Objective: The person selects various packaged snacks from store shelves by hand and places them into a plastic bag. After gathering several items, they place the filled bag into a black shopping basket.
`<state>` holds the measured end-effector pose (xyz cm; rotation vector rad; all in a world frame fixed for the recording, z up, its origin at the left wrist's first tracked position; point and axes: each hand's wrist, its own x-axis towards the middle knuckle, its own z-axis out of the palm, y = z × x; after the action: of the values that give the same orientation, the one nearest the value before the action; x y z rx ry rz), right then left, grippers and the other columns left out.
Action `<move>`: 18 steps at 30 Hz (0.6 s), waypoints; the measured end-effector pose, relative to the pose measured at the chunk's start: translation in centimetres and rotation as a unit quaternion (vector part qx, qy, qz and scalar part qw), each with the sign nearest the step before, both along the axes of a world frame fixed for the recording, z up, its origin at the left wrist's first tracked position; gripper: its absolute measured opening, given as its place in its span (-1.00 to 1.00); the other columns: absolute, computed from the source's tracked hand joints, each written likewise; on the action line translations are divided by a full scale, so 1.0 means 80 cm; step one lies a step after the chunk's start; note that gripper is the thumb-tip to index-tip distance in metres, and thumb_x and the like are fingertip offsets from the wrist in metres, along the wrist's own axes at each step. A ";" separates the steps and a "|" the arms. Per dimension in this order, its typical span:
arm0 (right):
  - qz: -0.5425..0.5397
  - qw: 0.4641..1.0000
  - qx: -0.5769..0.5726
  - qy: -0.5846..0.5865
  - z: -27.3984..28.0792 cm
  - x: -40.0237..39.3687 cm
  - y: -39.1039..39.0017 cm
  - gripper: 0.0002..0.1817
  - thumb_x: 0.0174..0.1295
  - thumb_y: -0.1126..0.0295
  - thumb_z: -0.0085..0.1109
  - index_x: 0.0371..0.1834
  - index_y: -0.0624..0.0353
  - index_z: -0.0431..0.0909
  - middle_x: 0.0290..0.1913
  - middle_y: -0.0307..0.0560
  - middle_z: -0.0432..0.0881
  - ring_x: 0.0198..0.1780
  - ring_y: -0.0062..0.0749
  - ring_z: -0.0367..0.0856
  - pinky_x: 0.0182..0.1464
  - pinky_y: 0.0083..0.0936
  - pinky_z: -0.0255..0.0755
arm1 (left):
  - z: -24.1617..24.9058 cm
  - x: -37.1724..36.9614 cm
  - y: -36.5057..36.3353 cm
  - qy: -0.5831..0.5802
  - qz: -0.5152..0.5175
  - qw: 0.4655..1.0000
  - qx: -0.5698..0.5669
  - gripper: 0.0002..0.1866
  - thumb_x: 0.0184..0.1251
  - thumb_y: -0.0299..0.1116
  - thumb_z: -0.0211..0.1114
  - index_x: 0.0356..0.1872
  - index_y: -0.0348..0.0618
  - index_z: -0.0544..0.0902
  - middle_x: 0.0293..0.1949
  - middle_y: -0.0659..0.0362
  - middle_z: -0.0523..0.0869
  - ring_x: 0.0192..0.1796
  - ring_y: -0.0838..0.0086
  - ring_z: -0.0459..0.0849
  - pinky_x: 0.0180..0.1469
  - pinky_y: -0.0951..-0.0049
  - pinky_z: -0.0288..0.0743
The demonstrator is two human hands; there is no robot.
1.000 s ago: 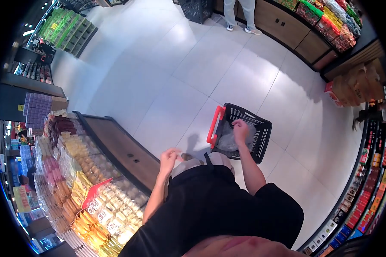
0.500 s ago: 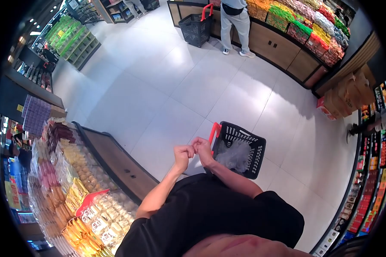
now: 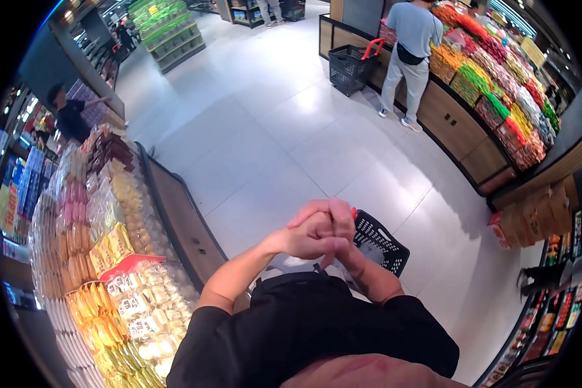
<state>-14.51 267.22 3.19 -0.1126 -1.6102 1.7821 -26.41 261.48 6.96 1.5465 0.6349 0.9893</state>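
My left hand (image 3: 308,237) and my right hand (image 3: 341,218) are pressed together in front of my waist. The fingers of both are closed, with the right hand's fingers lying over the left. No object shows between them, though the palms are hidden. Just beyond, to the right, stands a black shopping basket (image 3: 388,244) on the floor, partly covered by my right hand and forearm. A bit of its red handle (image 3: 354,213) peeks out beside the right hand. Clear plastic (image 3: 370,253) lies inside it.
Packaged snacks (image 3: 139,301) fill a counter at left. Across the tiled floor (image 3: 265,149), a person (image 3: 410,52) stands at a candy counter (image 3: 459,132) beside another black basket (image 3: 349,68). Cardboard boxes (image 3: 537,216) stand at right. Another person (image 3: 71,116) is behind the left counter.
My hands have gone from fingertips meeting beside the basket handle to being clasped nearer my body, now covering more of the basket. The view has shifted, and a person has appeared at left.
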 end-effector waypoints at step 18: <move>-0.100 0.987 0.095 0.081 -0.007 -0.068 0.028 -0.31 0.47 -0.02 -0.31 -0.38 0.36 0.71 -0.38 0.07 0.75 -0.37 -0.31 0.68 -0.25 -0.42 0.53 | -0.051 -0.029 -0.015 0.113 0.258 0.944 0.170 -0.64 0.18 -0.27 0.42 -0.76 -0.18 0.63 -0.73 0.14 0.57 -0.60 0.39 0.52 -0.48 0.38 0.38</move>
<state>-19.95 269.44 2.62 -0.0365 -1.5840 1.4410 -28.72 260.27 2.85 1.8599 1.1173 1.3771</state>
